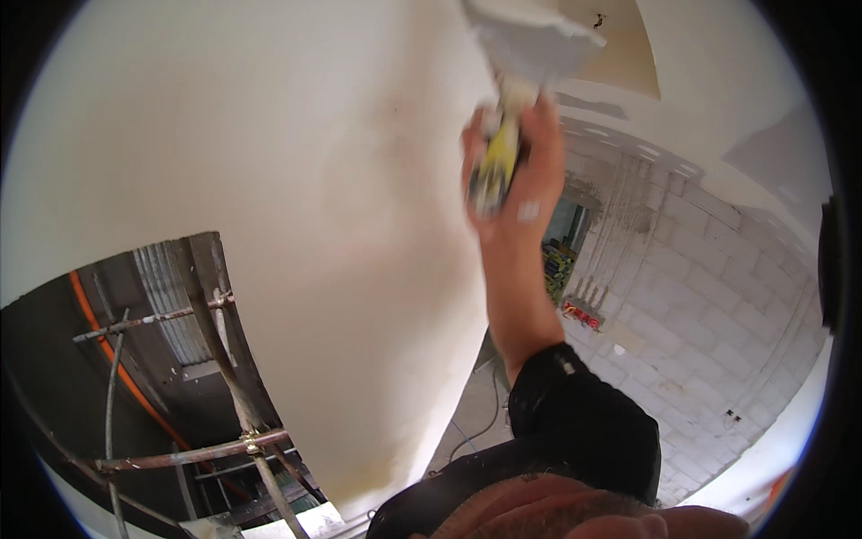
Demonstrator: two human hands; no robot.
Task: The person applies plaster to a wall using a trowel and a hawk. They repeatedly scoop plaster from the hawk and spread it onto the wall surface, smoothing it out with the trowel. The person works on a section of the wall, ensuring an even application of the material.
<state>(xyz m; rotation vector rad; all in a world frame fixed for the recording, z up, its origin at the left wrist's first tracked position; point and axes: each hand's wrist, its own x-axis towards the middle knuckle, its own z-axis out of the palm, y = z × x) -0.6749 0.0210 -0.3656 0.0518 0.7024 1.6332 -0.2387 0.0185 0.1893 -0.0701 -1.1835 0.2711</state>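
My right hand (540,171) is raised at the upper middle, its fingers closed around the yellow and black handle of a putty knife (499,166). The knife points upward, and its wide grey blade (539,49) is blurred by motion. Beside it on the left spreads a smooth off-white wall (296,153). Whether the blade touches that surface I cannot tell. A small pale patch shows at my wrist, and a black sleeve covers the arm below. My left hand is out of view.
At lower left, a window opening (162,377) shows scaffold poles (193,459) and an orange pipe (126,368) outside. Grey block wall (691,287) with chased channels stands at right, near red boxes (580,315). A cable (480,431) lies on the floor.
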